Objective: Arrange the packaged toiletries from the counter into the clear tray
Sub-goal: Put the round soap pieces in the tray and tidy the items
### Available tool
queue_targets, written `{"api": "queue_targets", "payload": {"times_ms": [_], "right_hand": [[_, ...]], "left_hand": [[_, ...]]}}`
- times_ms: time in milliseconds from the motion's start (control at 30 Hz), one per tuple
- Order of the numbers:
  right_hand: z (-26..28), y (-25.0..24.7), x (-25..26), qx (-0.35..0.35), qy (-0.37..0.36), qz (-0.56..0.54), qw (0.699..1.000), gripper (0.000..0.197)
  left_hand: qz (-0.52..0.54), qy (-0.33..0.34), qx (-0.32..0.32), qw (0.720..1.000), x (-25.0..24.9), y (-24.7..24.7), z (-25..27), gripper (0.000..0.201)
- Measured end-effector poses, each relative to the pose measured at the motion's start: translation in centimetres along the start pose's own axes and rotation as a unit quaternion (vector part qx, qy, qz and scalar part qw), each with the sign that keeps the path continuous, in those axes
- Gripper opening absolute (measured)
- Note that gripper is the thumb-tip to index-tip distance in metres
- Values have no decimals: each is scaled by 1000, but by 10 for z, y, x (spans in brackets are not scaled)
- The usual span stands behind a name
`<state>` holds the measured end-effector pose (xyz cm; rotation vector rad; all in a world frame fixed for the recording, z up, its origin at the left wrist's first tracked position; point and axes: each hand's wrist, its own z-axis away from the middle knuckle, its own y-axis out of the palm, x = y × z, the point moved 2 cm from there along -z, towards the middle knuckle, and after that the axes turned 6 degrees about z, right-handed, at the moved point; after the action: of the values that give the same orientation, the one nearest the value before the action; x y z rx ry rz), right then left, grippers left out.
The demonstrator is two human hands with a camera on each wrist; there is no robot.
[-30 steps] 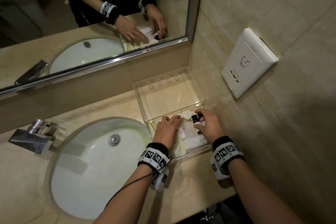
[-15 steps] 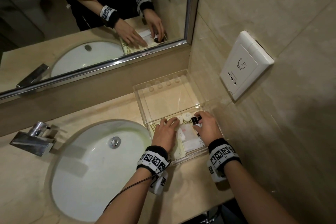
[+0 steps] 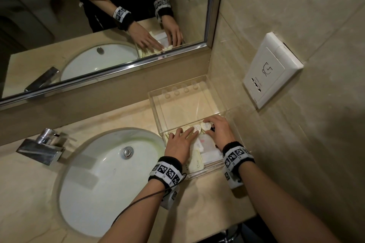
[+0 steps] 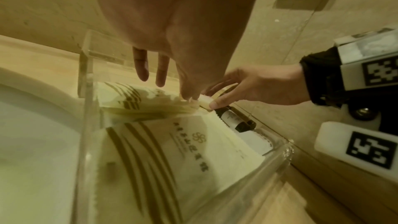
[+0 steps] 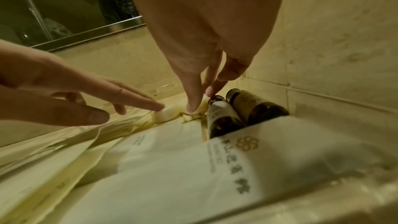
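Observation:
The clear tray [image 3: 156,108] stands in the counter's right corner; its far half is bare. In the near half lie flat cream and white packets [image 3: 195,163], two round soaps and two dark bottles [image 5: 256,106] along the right wall. My left hand [image 3: 185,134] lies flat over the packets, and a straight finger touches the left soap [image 3: 196,129]. My right hand [image 3: 212,126] pinches the right soap [image 3: 206,126] between thumb and fingers. One fingertip [image 5: 212,92] of that hand touches the cap of the nearer bottle [image 5: 224,117].
A white basin [image 3: 110,173] fills the counter left of the tray, with a chrome faucet [image 3: 41,148] beyond it. The mirror [image 3: 98,25] runs along the back wall. A white wall socket [image 3: 270,71] sticks out on the right. The counter's front edge lies close below my wrists.
The dark bottle in my right fingers has gone down beside the other one, and that hand now has the right soap. My left fingers have slid forward onto the left soap.

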<state>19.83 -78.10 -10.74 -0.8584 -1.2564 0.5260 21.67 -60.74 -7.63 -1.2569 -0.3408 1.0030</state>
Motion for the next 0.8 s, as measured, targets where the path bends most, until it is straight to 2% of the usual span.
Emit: {"api": "queue_targets", "payload": {"times_ms": [300, 400, 500, 567, 700, 800], "right_hand": [[1, -3, 1, 11, 0, -3, 1000, 40], [4, -8, 4, 2, 0, -9, 1000, 39], [11, -13, 7, -7, 3, -31, 999, 32], [19, -13, 9, -10, 4, -45, 999, 26], [38, -10, 8, -23, 13, -47, 999, 27], [53, -9, 9, -24, 21, -44, 999, 27]], "left_hand": [[1, 17, 8, 1000, 8, 1, -2, 84], [57, 7, -43, 997, 17, 0, 2, 77], [103, -1, -100, 990, 31, 5, 12, 58], [109, 3, -92, 990, 35, 10, 21, 49], [88, 14, -51, 995, 34, 19, 29, 51], [96, 19, -74, 992, 34, 18, 31, 49]]}}
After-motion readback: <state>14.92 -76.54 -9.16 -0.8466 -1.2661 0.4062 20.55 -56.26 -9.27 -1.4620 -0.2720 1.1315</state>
